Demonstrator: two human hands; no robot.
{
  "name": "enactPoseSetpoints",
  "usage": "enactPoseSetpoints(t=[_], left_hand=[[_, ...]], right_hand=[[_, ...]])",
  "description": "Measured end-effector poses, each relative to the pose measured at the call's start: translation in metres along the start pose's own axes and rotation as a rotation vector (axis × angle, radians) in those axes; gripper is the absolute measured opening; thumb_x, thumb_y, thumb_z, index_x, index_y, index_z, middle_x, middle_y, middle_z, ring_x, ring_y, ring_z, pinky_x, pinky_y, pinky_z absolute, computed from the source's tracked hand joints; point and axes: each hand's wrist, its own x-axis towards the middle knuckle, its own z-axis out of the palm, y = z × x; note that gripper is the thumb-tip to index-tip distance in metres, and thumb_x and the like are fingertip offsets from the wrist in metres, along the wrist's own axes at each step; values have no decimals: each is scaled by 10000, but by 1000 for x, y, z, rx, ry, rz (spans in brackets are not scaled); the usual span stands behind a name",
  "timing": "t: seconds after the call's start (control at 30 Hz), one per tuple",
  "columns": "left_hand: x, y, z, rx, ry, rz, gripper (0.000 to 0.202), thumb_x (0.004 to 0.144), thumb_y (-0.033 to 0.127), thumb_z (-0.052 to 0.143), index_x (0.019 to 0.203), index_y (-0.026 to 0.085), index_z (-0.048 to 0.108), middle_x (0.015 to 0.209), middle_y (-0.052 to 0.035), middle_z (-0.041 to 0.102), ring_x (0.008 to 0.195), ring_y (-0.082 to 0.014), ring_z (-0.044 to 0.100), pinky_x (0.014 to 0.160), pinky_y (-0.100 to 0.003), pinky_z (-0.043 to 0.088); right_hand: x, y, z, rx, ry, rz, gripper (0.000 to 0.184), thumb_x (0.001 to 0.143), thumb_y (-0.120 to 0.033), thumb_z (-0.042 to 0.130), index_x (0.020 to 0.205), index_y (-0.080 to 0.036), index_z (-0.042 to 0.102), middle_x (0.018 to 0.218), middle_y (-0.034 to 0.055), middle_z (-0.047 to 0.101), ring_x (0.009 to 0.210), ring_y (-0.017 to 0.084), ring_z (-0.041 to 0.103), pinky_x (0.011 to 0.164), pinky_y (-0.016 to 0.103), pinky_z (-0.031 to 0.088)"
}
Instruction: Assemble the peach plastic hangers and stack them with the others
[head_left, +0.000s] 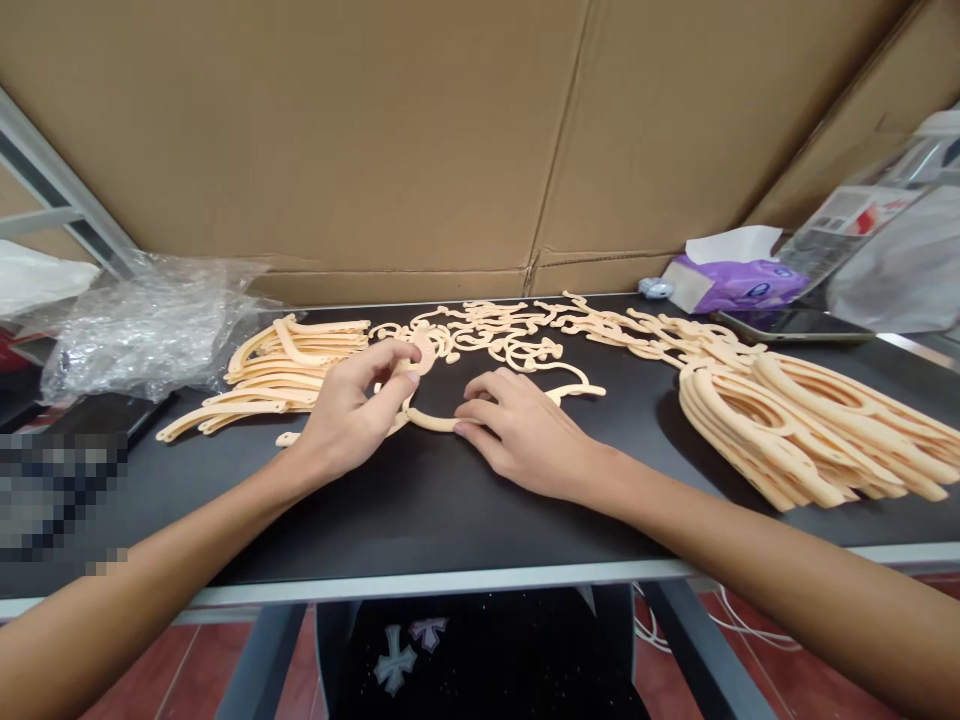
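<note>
My left hand (pixel 356 405) is closed, thumb and fingers pinching a small beige plastic piece with a rounded end (pixel 426 350). Its lower part is hidden by the fingers. My right hand (pixel 517 425) has its fingertips on a beige curved plastic bar (pixel 431 423) lying on the black tabletop. Between the hands, that bar meets another beige part mostly behind my left hand. Past my right fingers, a thin beige hook (pixel 574 372) and an arm end (pixel 589 392) stick out. Together these look like parts of a clothes hanger.
Beige hanger arms (pixel 274 365) are stacked on the left. Loose hooks (pixel 487 325) lie scattered behind the hands. Larger beige frames (pixel 795 430) are piled right. Clear plastic wrap (pixel 150 320), a purple tissue pack (pixel 750 280) and a phone (pixel 795 325) lie farther out. Cardboard (pixel 360 140) stands behind.
</note>
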Motion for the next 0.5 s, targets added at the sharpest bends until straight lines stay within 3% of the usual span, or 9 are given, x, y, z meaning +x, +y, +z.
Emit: enactPoseSetpoints(t=[0.1, 0.2, 0.37, 0.5], left_hand=[[0, 3, -2, 85, 9, -18, 164, 880, 310, 533, 764, 202, 495, 614, 54, 403, 554, -114, 370, 544, -273, 313], [1, 6, -2, 194, 9, -18, 197, 893, 337, 501, 752, 213, 440, 581, 68, 353, 532, -116, 331, 537, -277, 282], [8, 1, -2, 361, 35, 81, 187, 872, 300, 479, 715, 205, 442, 675, 21, 472, 640, -146, 434, 618, -289, 337], [11, -5, -4, 387, -31, 79, 196, 869, 308, 474, 704, 202, 471, 684, 8, 534, 659, -161, 489, 635, -290, 360]], right_hand=[[1, 8, -1, 5, -9, 14, 216, 999, -220, 511, 910, -143, 692, 1031, 134, 678, 943, 245, 595, 850, 410, 471], [0, 16, -6, -27, 13, 52, 185, 1007, -210, 486, 949, -141, 648, 944, 118, 674, 892, 239, 585, 840, 391, 446], [2, 27, -14, -87, 62, 22, 184, 1017, -204, 446, 965, -152, 615, 892, 105, 666, 834, 223, 563, 809, 364, 402], [5, 35, -16, -84, 142, 32, 157, 1002, -190, 455, 923, -184, 590, 898, 95, 672, 848, 223, 555, 811, 362, 391]])
